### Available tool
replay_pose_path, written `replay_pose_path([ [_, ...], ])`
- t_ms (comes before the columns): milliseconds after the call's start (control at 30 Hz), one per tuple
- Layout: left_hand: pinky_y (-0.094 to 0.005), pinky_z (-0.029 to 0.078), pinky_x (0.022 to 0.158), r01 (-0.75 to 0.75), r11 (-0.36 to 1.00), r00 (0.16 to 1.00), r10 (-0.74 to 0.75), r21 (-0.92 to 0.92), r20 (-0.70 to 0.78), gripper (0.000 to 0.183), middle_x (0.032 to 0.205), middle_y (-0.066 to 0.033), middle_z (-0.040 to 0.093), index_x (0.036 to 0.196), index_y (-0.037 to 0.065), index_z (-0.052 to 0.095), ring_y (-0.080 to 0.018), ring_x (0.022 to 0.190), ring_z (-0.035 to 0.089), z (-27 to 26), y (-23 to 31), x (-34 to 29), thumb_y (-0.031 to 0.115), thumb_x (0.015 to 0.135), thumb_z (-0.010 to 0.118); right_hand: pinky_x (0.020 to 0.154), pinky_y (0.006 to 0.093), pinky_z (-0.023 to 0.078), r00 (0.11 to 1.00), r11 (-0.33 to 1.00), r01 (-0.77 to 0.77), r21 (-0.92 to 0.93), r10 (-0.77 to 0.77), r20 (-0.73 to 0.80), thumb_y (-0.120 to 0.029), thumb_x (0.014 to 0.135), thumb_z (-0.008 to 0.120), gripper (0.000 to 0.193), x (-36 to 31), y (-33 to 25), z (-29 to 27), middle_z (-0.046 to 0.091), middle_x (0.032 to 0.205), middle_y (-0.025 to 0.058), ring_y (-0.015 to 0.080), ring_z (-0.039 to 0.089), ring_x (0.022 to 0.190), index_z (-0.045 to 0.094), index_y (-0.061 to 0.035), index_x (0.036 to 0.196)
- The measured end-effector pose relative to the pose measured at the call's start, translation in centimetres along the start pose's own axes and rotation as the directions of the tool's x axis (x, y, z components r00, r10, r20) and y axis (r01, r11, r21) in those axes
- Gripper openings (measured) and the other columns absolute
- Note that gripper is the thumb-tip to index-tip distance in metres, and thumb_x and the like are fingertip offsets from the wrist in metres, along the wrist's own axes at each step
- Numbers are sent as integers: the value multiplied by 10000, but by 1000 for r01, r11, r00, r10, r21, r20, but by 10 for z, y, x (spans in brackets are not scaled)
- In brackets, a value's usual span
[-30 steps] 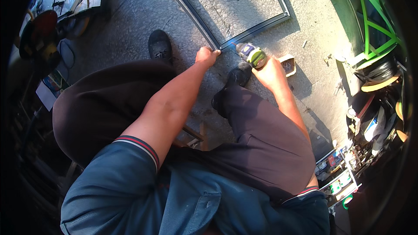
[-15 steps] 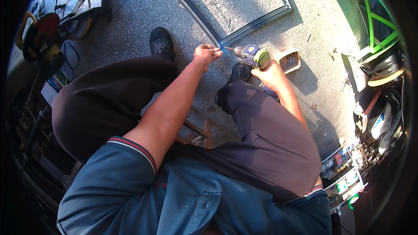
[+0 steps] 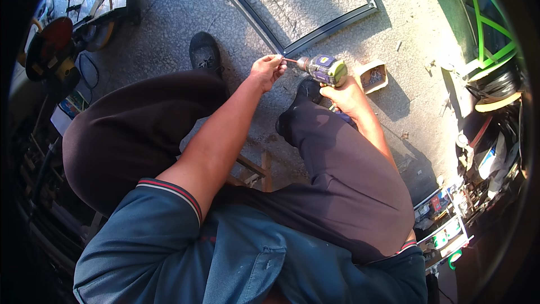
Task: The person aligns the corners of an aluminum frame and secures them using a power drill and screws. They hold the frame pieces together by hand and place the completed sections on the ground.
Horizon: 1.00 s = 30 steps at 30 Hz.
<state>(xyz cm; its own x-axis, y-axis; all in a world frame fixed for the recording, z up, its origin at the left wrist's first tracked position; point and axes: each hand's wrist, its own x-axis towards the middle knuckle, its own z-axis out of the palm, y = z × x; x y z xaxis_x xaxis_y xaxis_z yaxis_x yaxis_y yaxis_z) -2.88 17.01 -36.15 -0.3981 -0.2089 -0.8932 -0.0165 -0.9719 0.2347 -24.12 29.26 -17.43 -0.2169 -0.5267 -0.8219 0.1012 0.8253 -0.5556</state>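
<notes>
purple-and-green cordless drill (image 3: 325, 70) gripped in right hand (image 3: 347, 93), just above the knees and near the dark metal frame (image 3: 315, 38) corner. left hand (image 3: 265, 71) pinched shut on the bit (image 3: 290, 61). open concrete floor (image 3: 169, 17) left of frame edge; small box of screws (image 3: 372, 76) just right of drill.

The cordless drill (image 3: 325, 70) has lifted level, its bit now pinched by the left hand (image 3: 266, 71).

concrete floor (image 3: 185, 11): frame (image 3: 292, 39), box (image 3: 373, 76), saw (image 3: 98, 8).
</notes>
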Motion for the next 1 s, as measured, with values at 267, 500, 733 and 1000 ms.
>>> replay_pose_path([
  [267, -276, 604, 747, 23, 980, 980, 17, -196, 199, 198, 973, -89, 683, 1197, -26, 642, -171, 833, 682, -11, -3, 9, 77, 1050, 559, 461, 279, 460, 1000, 999, 5, 53, -5, -7, -165, 820, 739, 173, 4, 4, 2, 657, 680, 15, 91, 594, 545, 717, -7, 888],
  [500, -278, 614, 862, 62, 977, 981, -22, -206, 193, 237, 1055, -102, 681, 1257, -44, 605, -182, 935, 695, -7, 4, 5, 34, 1045, 534, 437, 240, 425, 1000, 997, -31, 65, 31, 3, -95, 841, 749, 195, 3, -1, 4, 607, 675, -15, 53, 517, 490, 689, -15, 1008],
  [733, -267, 613, 847, 89, 974, 965, -33, -208, 260, 207, 1032, -93, 690, 1220, -19, 617, -166, 915, 701, -13, 7, 5, 51, 1029, 577, 442, 240, 430, 998, 991, -61, 121, 59, 22, -90, 843, 743, 162, 4, 0, 3, 607, 674, -18, 55, 521, 495, 693, -19, 980],
  [1000, -260, 542, 718, 180, 984, 855, -155, -2, 495, 181, 926, -49, 690, 1160, 16, 644, -123, 755, 643, -35, 34, 9, 119, 1012, 625, 466, 248, 424, 976, 951, -207, 230, 186, 111, -116, 853, 710, 151, -1, -15, -6, 550, 647, -18, 68, 482, 489, 692, -29, 975],
])
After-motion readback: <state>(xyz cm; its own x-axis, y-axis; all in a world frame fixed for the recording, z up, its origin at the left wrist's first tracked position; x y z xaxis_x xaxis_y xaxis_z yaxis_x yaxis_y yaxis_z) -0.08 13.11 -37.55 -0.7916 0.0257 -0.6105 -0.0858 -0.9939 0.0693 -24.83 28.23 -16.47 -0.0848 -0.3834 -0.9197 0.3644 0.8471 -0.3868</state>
